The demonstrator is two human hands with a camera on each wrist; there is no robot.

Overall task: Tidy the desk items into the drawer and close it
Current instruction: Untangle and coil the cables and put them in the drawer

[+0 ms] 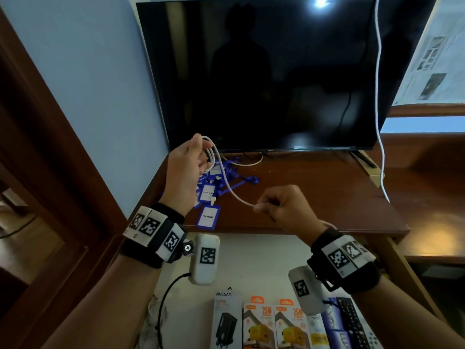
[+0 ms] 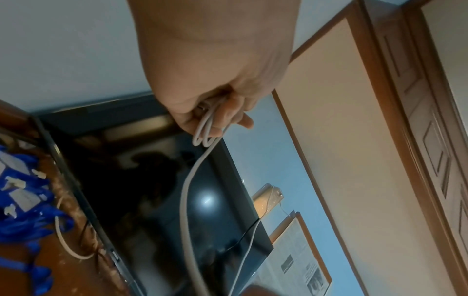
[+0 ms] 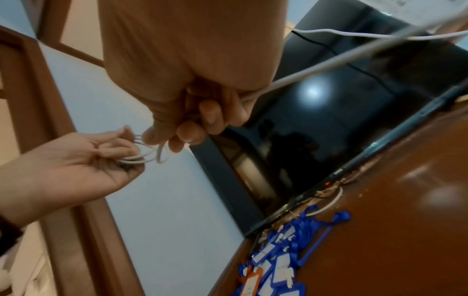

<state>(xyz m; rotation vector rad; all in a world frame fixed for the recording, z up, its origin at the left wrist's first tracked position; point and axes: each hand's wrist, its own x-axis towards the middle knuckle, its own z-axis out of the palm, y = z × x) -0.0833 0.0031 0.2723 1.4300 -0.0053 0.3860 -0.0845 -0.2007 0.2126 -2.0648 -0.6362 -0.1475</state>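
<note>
A white cable [image 1: 227,187] runs between my two hands above the brown desk [image 1: 314,192]. My left hand [image 1: 201,157] is raised in front of the TV's lower left corner and grips several loops of the cable [image 2: 202,132]. My right hand [image 1: 261,206] is lower and to the right, its fingers curled, pinching the cable's straight run [image 3: 316,70]. A heap of blue badge holders [image 1: 208,215] with lanyards lies on the desk's left part, under the cable. Below the desk's front edge the drawer [image 1: 251,258] stands open.
A dark TV [image 1: 276,71] stands at the back of the desk. A white cord [image 1: 377,96] hangs past its right side. In the drawer lie charger boxes [image 1: 274,323], a black box [image 1: 226,321] and a black remote [image 1: 352,321]. A wooden door frame [image 1: 50,147] is at left.
</note>
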